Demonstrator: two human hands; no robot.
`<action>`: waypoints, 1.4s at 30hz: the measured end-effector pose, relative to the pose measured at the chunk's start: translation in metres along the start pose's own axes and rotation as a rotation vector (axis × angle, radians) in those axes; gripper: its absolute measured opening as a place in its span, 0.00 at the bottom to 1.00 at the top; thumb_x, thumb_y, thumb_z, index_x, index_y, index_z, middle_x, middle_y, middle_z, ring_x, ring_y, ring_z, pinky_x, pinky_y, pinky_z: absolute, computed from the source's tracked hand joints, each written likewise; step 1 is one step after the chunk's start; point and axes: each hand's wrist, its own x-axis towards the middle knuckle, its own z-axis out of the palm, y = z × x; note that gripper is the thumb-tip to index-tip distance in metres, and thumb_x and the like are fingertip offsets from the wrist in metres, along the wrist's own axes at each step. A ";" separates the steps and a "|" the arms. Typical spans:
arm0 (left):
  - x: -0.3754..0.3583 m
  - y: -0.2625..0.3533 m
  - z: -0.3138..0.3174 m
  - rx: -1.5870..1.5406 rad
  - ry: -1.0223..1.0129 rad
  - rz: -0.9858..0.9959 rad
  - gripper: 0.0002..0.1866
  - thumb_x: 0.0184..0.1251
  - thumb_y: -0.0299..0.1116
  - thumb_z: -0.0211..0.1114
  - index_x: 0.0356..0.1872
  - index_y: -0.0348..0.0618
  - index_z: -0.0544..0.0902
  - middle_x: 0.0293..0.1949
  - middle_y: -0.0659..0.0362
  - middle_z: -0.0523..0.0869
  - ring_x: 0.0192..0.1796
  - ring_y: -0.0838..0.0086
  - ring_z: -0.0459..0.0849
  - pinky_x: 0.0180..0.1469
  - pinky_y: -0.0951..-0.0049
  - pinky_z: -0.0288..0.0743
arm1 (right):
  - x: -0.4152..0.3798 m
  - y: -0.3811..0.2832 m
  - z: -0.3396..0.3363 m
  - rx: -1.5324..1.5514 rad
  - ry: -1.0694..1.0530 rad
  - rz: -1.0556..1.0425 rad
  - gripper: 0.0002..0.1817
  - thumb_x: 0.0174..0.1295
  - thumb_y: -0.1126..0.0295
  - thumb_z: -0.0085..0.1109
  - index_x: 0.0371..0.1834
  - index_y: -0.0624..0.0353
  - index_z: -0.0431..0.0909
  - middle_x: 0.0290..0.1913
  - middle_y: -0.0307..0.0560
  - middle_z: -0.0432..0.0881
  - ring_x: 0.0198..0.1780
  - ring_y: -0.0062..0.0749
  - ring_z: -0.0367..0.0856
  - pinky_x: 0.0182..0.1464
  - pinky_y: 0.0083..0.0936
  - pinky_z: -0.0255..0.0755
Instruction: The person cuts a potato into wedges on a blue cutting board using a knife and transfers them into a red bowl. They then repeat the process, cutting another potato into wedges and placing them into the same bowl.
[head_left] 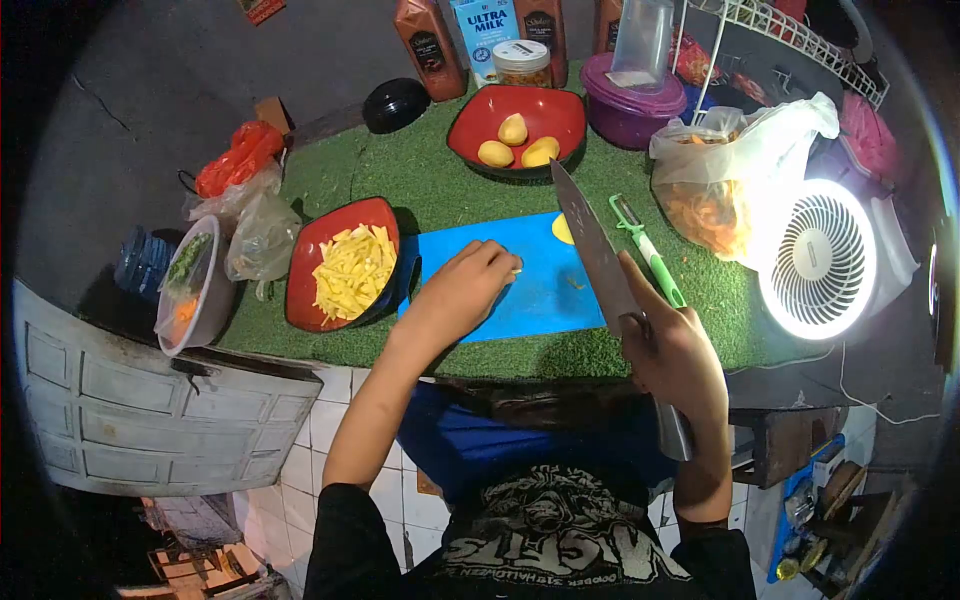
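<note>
On a blue cutting mat (540,300) my left hand (468,290) rests with its fingers together over a small yellow piece (516,268), mostly hidden under the fingertips. My right hand (672,355) grips a large knife (598,240) by its handle, the blade pointing up and away over the mat's right side. A yellow slice (563,229) lies at the mat's far edge, beside the blade. Left of the mat, a red square bowl (302,285) holds cut yellow strips (355,272). Beyond the mat, another red bowl (470,125) holds peeled yellow pieces (512,129).
A green peeler (655,258) lies right of the knife. Further right are a plastic bag of peelings (715,200) and a lit round fan (818,258). A purple tub (630,105), bottles (430,50) and a milk carton (485,35) stand behind; a white basin (205,305) is at left.
</note>
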 end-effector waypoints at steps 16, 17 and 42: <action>-0.087 -0.049 -0.128 0.059 0.443 -0.669 0.08 0.69 0.28 0.69 0.41 0.32 0.86 0.29 0.57 0.88 0.32 0.79 0.86 0.38 0.76 0.79 | 0.010 -0.017 0.026 0.002 -0.134 -0.053 0.36 0.64 0.79 0.52 0.80 0.56 0.63 0.17 0.51 0.77 0.16 0.33 0.79 0.25 0.34 0.74; -0.091 -0.053 -0.127 0.116 0.462 -0.653 0.09 0.67 0.29 0.70 0.40 0.32 0.87 0.27 0.57 0.89 0.31 0.79 0.86 0.37 0.75 0.79 | 0.011 -0.018 0.029 0.002 -0.139 -0.059 0.36 0.64 0.79 0.52 0.80 0.56 0.63 0.17 0.51 0.77 0.16 0.33 0.79 0.25 0.34 0.74; -0.115 -0.081 -0.126 -0.123 0.433 -0.769 0.11 0.65 0.20 0.68 0.47 0.32 0.86 0.41 0.53 0.92 0.46 0.75 0.91 0.49 0.73 0.83 | 0.041 -0.050 0.073 -0.035 -0.299 -0.335 0.35 0.71 0.72 0.55 0.81 0.53 0.57 0.32 0.72 0.83 0.35 0.73 0.83 0.41 0.61 0.73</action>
